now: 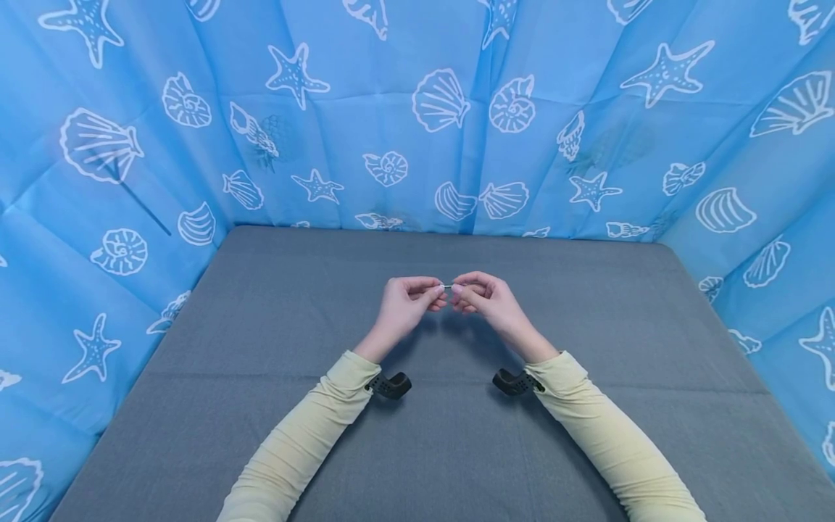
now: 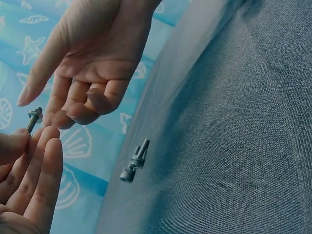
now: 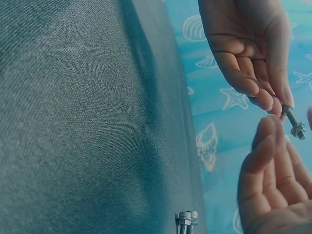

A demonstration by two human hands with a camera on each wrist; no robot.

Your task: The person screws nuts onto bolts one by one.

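Note:
Above the grey table, my left hand point(image 1: 404, 304) pinches a small metal bolt point(image 3: 291, 116) at its head end between thumb and fingertips. A nut point(image 3: 298, 128) sits on the bolt's threaded shaft, close to its tip. Around that nut end is my right hand point(image 1: 492, 301), its thumb and fingers spread apart on either side of it. In the left wrist view the right thumb and fingertips stand just off the nut. In the head view the bolt is a thin sliver between both sets of fingertips.
Several more metal bolts point(image 2: 139, 155) lie together on the grey cloth-covered table point(image 1: 457, 435); the hands hide them in the head view. A blue curtain point(image 1: 391, 130) with white shells and starfish hangs behind the table and along both sides.

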